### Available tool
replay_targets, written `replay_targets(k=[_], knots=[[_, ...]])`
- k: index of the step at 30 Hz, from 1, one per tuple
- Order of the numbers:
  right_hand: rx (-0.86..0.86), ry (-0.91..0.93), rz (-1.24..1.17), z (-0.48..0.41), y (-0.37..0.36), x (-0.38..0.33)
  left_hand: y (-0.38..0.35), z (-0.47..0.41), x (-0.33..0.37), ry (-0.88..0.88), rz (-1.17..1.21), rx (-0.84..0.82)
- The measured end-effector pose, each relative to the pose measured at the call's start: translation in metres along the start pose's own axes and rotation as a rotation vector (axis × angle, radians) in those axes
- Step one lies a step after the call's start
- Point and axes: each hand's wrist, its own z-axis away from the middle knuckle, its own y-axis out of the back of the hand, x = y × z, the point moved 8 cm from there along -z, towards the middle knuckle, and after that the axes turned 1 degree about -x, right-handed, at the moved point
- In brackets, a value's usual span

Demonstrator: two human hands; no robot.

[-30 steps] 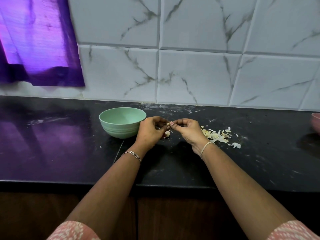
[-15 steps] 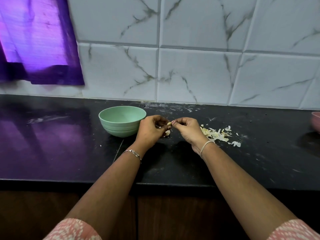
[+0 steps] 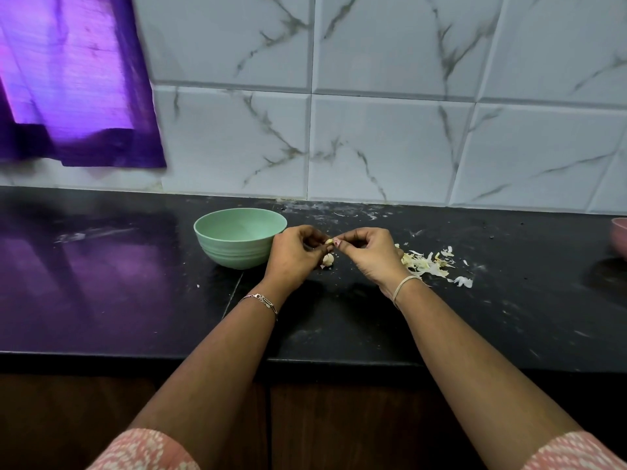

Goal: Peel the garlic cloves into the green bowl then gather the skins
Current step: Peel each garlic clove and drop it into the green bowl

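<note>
while both hands pinch one garlic clove (image 3: 328,241), skins (image 3: 429,264) lie nearby.

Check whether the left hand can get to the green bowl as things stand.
Probably yes. The left hand sits right beside the green bowl, with nothing between them. It is busy, though: it and the right hand both pinch a garlic clove.

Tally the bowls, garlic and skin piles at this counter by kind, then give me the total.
Bowls: 2, the green bowl and a pink bowl cut off at the right edge.
Garlic cloves: 2, the held clove pinched between left hand and right hand, and what looks like a loose clove on the counter below them.
Skin piles: 1, the skins beside the right hand.
Total: 5
</note>
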Motion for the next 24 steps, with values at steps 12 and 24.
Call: replay_targets(k=[12, 24], knots=[[0.095, 0.186, 0.516, 0.005, 0.002, -0.020, -0.002, 0.001, -0.001, -0.017, -0.047, -0.024], [0.113, 0.129, 0.504, 0.002, 0.000, -0.016, -0.003, 0.001, 0.002, 0.005, 0.069, -0.042]])
